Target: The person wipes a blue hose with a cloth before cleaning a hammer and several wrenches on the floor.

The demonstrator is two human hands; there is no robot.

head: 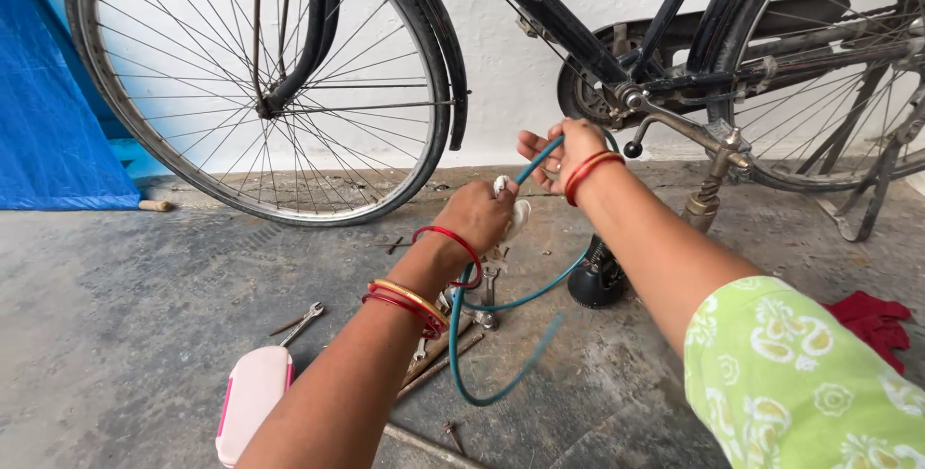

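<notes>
Clearly two hands work one teal hose point(501, 307), a thin rubbery tube curling in a loop above the concrete floor point(125, 305). One black bicycle point(578, 35) stands behind, one pink case point(252, 402) and several wrenches point(482, 286) lie below. The right hand point(564, 153) clasps the hose's upper stretch; the left hand point(479, 215) is clenched on its white-tipped end.

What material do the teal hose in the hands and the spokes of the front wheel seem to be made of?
The teal hose looks like rubber or soft plastic, since it bends in loose loops. The spokes look like bare metal: thin, straight and grey, with a dull shine.
</notes>
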